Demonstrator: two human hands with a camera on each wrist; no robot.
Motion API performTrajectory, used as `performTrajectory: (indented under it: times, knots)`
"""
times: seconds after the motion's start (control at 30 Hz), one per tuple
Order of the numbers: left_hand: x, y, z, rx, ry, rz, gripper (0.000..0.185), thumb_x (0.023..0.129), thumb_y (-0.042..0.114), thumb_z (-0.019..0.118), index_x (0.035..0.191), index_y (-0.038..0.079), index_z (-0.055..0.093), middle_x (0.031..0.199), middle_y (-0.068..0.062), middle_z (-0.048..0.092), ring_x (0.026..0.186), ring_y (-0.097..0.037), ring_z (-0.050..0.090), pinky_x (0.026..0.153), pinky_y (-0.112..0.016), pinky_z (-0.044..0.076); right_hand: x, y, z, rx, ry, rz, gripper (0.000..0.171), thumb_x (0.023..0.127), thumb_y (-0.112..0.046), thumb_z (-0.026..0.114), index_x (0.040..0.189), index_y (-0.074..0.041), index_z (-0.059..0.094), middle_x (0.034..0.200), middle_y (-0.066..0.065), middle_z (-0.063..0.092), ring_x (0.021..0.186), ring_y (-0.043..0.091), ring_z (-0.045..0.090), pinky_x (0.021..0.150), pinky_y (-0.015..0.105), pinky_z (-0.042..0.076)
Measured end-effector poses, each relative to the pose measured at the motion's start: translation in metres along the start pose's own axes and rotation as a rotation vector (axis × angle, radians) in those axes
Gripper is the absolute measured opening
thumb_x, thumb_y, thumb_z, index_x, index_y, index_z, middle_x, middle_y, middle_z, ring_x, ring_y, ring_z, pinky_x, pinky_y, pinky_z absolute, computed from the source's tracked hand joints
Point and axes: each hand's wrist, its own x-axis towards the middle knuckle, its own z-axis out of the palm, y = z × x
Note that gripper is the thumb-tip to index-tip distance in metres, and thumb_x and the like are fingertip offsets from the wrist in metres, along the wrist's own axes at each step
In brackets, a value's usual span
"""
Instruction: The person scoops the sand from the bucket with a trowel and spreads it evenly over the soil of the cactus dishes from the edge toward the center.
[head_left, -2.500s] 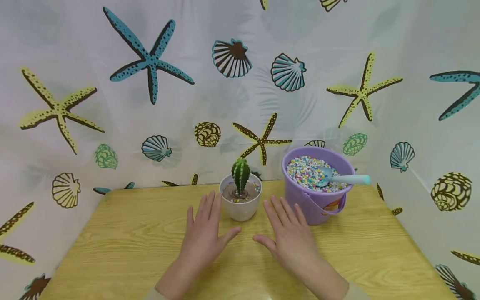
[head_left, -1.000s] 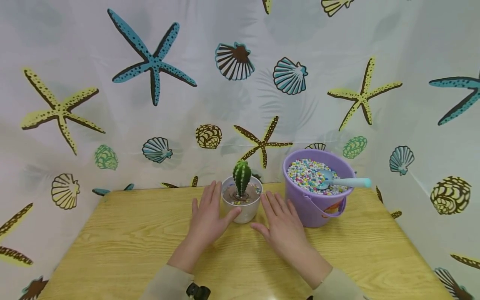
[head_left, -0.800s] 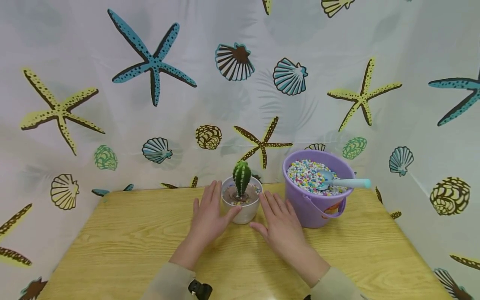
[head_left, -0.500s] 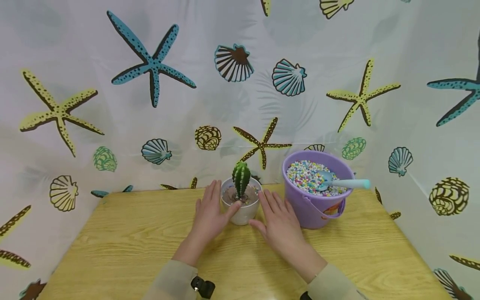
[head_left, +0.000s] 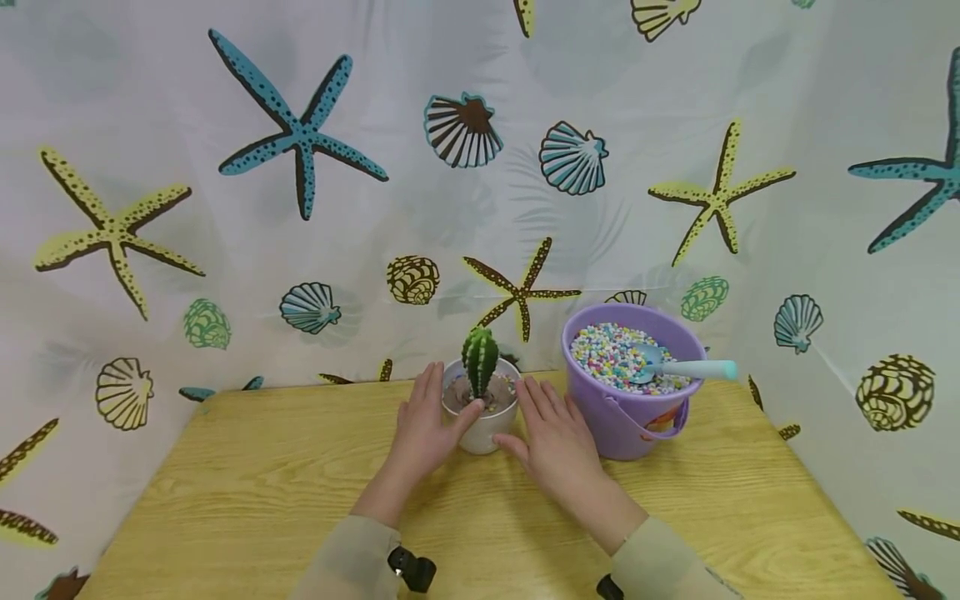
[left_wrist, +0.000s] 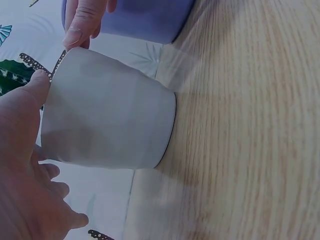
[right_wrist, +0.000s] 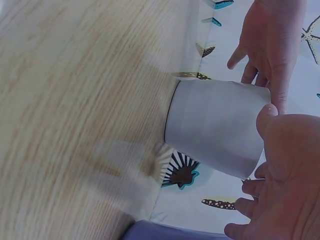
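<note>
A white pot [head_left: 481, 421] with a small cactus [head_left: 480, 360] is standing at the far middle of the wooden table [head_left: 225, 475], a purple bucket [head_left: 633, 417] of coloured pebbles and a pale blue scoop [head_left: 686, 368] sitting just to its right. The left hand [head_left: 424, 427] is cupping the pot's left side, fingers straight, thumb on the front wall. The right hand [head_left: 555, 437] is flanking the right side, fingers slightly spread. Both have been sliding forward from flat on the table.
</note>
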Motion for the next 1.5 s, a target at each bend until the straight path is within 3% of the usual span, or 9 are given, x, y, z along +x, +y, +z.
performTrajectory:
  times: [0.23, 0.53, 0.9, 1.5]
  knots:
    - [0.0, -0.004, 0.004, -0.067, -0.022, -0.016, 0.102, 0.109, 0.055, 0.067, 0.173, -0.006, 0.016, 0.177, -0.03, 0.021, 0.161, -0.051, 0.027, 0.127, -0.075, 0.018, 0.0, 0.0, 0.001, 0.015, -0.016, 0.001, 0.088, 0.111, -0.062, 0.054, 0.173, -0.004, 0.031, 0.177, 0.017, 0.034, 0.163, 0.039, 0.031, 0.13, 0.062, 0.027]
    - [-0.005, -0.004, 0.004, -0.144, -0.067, -0.091, 0.107, 0.107, 0.061, 0.066, 0.176, 0.002, 0.008, 0.179, -0.029, 0.018, 0.157, -0.065, 0.021, 0.123, -0.079, 0.022, 0.001, -0.002, -0.001, 0.058, -0.021, -0.002, 0.087, 0.111, -0.06, 0.055, 0.172, -0.002, 0.033, 0.176, 0.018, 0.034, 0.163, 0.04, 0.031, 0.131, 0.06, 0.026]
    - [-0.011, -0.005, 0.008, -0.244, -0.065, -0.064, 0.115, 0.104, 0.054, 0.076, 0.176, 0.0, 0.004, 0.179, -0.031, 0.013, 0.163, -0.052, 0.021, 0.128, -0.069, 0.025, -0.004, -0.005, -0.005, 0.095, -0.028, -0.002, 0.087, 0.112, -0.059, 0.056, 0.172, -0.001, 0.032, 0.176, 0.021, 0.034, 0.162, 0.042, 0.032, 0.13, 0.06, 0.03]
    - [-0.032, -0.006, 0.009, -0.327, -0.044, -0.092, 0.125, 0.096, 0.052, 0.086, 0.177, 0.005, 0.003, 0.177, -0.033, 0.013, 0.159, -0.056, 0.026, 0.125, -0.07, 0.029, -0.024, -0.014, -0.006, 0.133, -0.017, -0.032, 0.088, 0.111, -0.059, 0.058, 0.171, 0.0, 0.034, 0.173, 0.023, 0.037, 0.159, 0.044, 0.038, 0.127, 0.061, 0.035]
